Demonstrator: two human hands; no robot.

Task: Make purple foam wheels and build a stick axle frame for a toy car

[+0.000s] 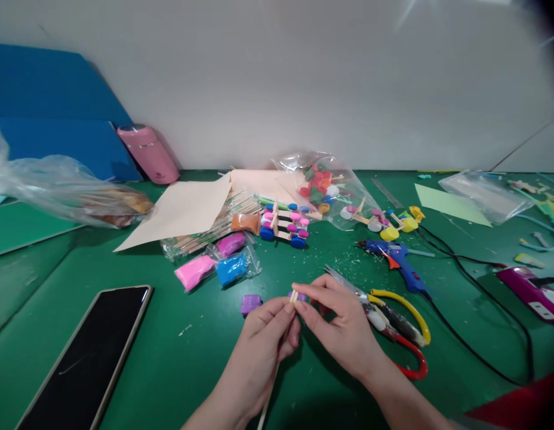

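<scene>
Both my hands meet low in the middle of the green table. My left hand is closed in a pinch on a thin wooden stick, whose long end runs down past my wrist. My right hand pinches the stick's top end from the other side. A purple bottle cap lies just left of my fingers, and another purple cap peeks out behind the stick's tip. Scissors with red and yellow handles lie right beside my right hand.
A phone lies at the front left. Behind are clay packets, a bag of sticks, beige paper, a small stick-and-cap car, a bag of caps, a blue glue gun with black cord, a pink bottle.
</scene>
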